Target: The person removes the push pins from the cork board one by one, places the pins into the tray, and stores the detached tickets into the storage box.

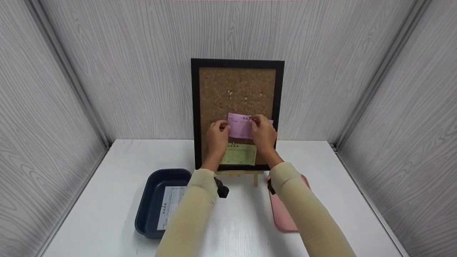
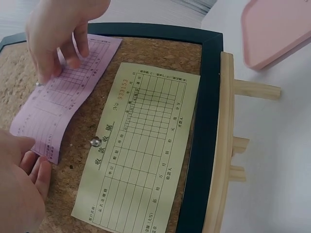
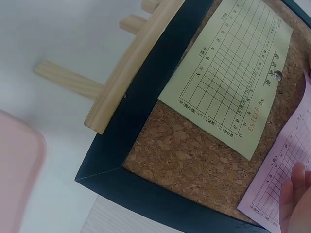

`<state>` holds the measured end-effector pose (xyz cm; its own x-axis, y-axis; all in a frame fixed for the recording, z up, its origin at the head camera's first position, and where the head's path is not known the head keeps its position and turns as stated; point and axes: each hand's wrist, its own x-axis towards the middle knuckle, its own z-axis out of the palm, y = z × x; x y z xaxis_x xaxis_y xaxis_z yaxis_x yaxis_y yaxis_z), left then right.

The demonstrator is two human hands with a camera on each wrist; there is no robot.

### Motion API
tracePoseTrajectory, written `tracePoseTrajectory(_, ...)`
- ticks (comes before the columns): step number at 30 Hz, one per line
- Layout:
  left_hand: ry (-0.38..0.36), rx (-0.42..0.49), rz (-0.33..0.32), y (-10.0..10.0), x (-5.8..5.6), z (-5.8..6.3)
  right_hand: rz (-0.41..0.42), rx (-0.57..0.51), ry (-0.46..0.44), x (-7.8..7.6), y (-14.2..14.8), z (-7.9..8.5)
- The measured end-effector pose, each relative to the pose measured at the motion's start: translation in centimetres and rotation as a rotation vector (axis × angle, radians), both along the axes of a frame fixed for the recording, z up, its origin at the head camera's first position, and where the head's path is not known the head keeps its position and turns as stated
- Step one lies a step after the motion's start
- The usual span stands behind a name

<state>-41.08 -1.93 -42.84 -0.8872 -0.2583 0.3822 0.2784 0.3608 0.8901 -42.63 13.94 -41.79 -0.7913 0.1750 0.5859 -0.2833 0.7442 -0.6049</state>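
Note:
A pink receipt slip [image 1: 240, 126] lies against the framed cork board [image 1: 235, 85], above a green receipt slip [image 2: 141, 141] that a clear pushpin [image 2: 95, 141] fixes at its upper edge. My left hand [image 1: 218, 137] pinches the pink slip's left end between thumb and curled fingers. At the slip's upper edge, my right hand [image 1: 264, 134] pinches a small shiny pushpin [image 1: 250, 116] between thumb and forefinger. Part of the pink slip is hidden behind the right hand. In the right wrist view, only some fingers [image 3: 294, 194] of the right hand show, over the slip.
The board leans on a wooden easel [image 2: 222, 145]. A dark blue tray [image 1: 142, 207] holding a white printed slip [image 1: 170, 207] stands at the left. Partly under the right forearm lies a pink tray [image 1: 284, 216]. Grey wood-grain panels [image 1: 142, 71] surround the white table [image 1: 235, 225].

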Motion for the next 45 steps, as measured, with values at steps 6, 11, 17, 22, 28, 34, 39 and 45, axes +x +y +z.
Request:
tracePoseTrajectory(6, -0.023, 0.066, -0.017, 0.16, 0.34, 0.34, 0.006, 0.004, 0.021, -0.14, -0.20, -0.14)
tracePoseTrajectory(11, -0.026, 0.097, -0.025, 0.26, 0.38, 0.48, 0.001, -0.007, 0.032, -0.26, -0.32, -0.07)
tracePoseTrajectory(17, -0.029, 0.099, -0.022, 0.11, 0.22, 0.27, -0.016, -0.014, 0.015, -0.45, -0.49, -0.02)
tracePoseTrajectory(22, -0.012, 0.093, -0.032, -0.34, 0.23, -0.06, -0.017, -0.016, 0.001, -0.55, -0.65, -0.01)
tracePoseTrajectory(28, -0.004, 0.100, -0.049, -0.64, 0.18, -0.16, -0.018, -0.025, -0.003, -0.65, -0.70, 0.05)
tracePoseTrajectory(34, -0.009, 0.110, -0.063, -0.61, 0.04, -0.30, -0.035, -0.014, 0.022, -0.71, -0.64, 0.01)
tracePoseTrajectory(39, -0.013, 0.100, -0.061, -0.59, -0.09, -0.31, -0.042, -0.013, 0.021, -0.82, -0.64, -0.12)
tracePoseTrajectory(45, -0.013, 0.092, -0.062, -0.62, -0.28, -0.09, -0.033, -0.028, 0.010, -0.89, -0.71, 0.04)
